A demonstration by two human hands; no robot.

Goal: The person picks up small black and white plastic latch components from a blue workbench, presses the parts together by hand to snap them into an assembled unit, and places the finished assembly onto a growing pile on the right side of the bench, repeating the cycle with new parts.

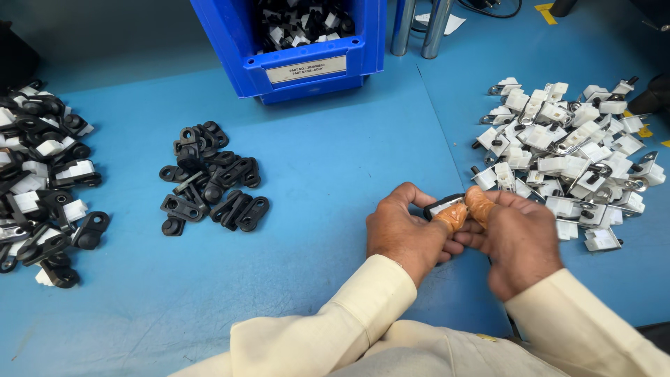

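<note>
Both of my hands meet over the blue table, low and right of centre. My left hand (405, 234) and my right hand (516, 241) together pinch one small black and white plastic part (444, 205) between thumbs and fingers. Orange finger cots cover my two thumbs. The part is mostly hidden by my fingers. Cream sleeves cover both wrists. A pile of white plastic pieces with metal clips (569, 157) lies just right of my right hand.
A heap of black plastic brackets (209, 185) lies left of centre. Assembled black and white parts (42, 174) are piled at the left edge. A blue bin (300, 66) holding similar parts stands at the back, two metal posts (419, 28) beside it.
</note>
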